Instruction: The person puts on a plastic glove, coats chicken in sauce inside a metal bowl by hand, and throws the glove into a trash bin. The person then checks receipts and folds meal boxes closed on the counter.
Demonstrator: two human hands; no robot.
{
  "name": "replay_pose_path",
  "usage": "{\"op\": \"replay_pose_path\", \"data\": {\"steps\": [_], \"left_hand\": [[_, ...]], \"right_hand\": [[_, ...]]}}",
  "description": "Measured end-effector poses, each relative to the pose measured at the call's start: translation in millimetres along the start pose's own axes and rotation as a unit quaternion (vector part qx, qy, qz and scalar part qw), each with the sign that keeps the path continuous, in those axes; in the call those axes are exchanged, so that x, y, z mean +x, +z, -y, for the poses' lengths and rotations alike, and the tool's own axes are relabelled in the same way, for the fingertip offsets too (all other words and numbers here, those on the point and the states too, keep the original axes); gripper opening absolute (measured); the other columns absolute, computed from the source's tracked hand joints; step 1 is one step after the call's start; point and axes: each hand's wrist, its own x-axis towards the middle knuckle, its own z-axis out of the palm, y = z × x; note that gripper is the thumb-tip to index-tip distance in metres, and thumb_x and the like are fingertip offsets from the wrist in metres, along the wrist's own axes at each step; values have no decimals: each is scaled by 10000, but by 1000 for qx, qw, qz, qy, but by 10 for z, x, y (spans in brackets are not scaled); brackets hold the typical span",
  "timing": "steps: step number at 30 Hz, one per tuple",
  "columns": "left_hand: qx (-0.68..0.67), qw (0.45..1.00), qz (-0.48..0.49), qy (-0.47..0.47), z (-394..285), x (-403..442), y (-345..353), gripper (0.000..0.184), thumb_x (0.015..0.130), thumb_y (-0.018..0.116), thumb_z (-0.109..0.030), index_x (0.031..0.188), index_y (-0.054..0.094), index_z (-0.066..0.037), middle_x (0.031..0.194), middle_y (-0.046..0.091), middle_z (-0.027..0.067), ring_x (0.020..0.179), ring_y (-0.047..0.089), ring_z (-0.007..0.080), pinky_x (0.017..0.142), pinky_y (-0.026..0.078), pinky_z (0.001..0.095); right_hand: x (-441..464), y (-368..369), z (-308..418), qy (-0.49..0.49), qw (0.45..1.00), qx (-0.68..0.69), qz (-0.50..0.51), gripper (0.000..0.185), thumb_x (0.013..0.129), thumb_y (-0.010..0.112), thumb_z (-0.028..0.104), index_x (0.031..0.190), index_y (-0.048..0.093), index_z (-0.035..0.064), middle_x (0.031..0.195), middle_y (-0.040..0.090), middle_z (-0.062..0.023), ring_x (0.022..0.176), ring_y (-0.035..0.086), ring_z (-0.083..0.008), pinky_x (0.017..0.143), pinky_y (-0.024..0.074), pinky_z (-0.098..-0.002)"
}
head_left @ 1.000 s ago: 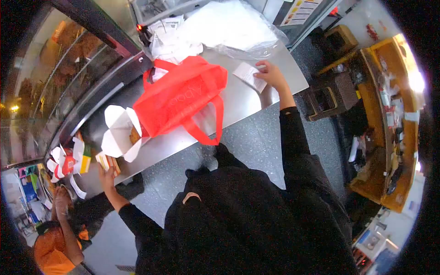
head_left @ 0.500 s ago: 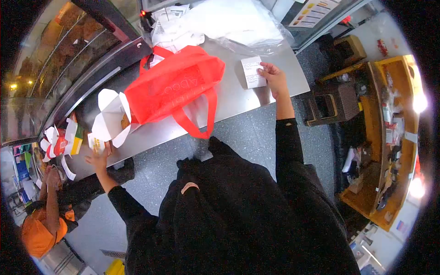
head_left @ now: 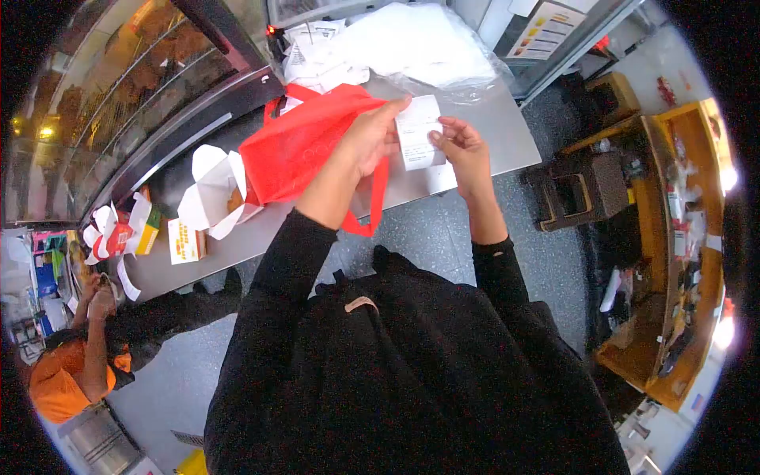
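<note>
A printed white receipt (head_left: 419,142) is held over the steel counter. My right hand (head_left: 465,150) pinches its right edge between thumb and fingers. At its left edge is my left hand (head_left: 370,138), with the thumb on the upper left corner and the fingers beside the paper. Behind my left hand a red bag (head_left: 293,146) lies on the counter, one handle hanging over the front edge. Left of the bag stands an open white carton (head_left: 207,196) with brown food partly visible inside. A small white and orange box (head_left: 186,241) sits near the counter's front edge.
White bags in clear plastic (head_left: 419,43) and crumpled papers (head_left: 309,59) lie at the back of the steel counter (head_left: 507,134). More opened cartons (head_left: 119,229) are at its left end. A co-worker in orange (head_left: 67,380) is at the lower left. Wooden shelves (head_left: 665,317) stand at right.
My left hand has left the small box at the left and come over to the receipt. My right hand has raised the receipt and moved it slightly left.
</note>
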Motion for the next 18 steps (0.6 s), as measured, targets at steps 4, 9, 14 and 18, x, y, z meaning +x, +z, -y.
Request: {"op": "replay_pose_path", "data": {"steps": [4, 9, 14, 18], "left_hand": [[-15, 998, 20, 50, 109, 247, 22, 301, 811, 547, -202, 1005, 520, 26, 920, 589, 111, 846, 581, 191, 728, 482, 322], [15, 998, 33, 44, 207, 421, -2, 248, 817, 525, -149, 1020, 511, -8, 928, 584, 97, 848, 581, 190, 695, 496, 329], [11, 999, 27, 19, 161, 397, 112, 239, 807, 535, -145, 1002, 509, -8, 927, 583, 99, 829, 581, 204, 748, 475, 342], [-2, 999, 43, 0, 194, 535, 59, 238, 816, 521, -153, 1002, 504, -5, 922, 582, 101, 828, 581, 210, 742, 479, 350]], "right_hand": [[-66, -8, 40, -22, 1000, -21, 8, 267, 716, 634, 5, 969, 550, 17, 823, 580, -28, 766, 544, -91, 649, 431, -205], [-56, -125, 55, -21, 997, -76, 26, 258, 756, 609, 62, 1004, 553, 13, 853, 588, -35, 780, 544, -93, 659, 437, -214], [55, -224, 104, -22, 988, -148, 48, 261, 791, 587, 144, 1017, 567, 14, 861, 588, -33, 730, 549, -90, 642, 464, -223], [127, -245, 132, -29, 984, -165, 59, 261, 766, 615, 127, 996, 579, 10, 840, 589, -32, 700, 549, -87, 630, 470, -222]]}}
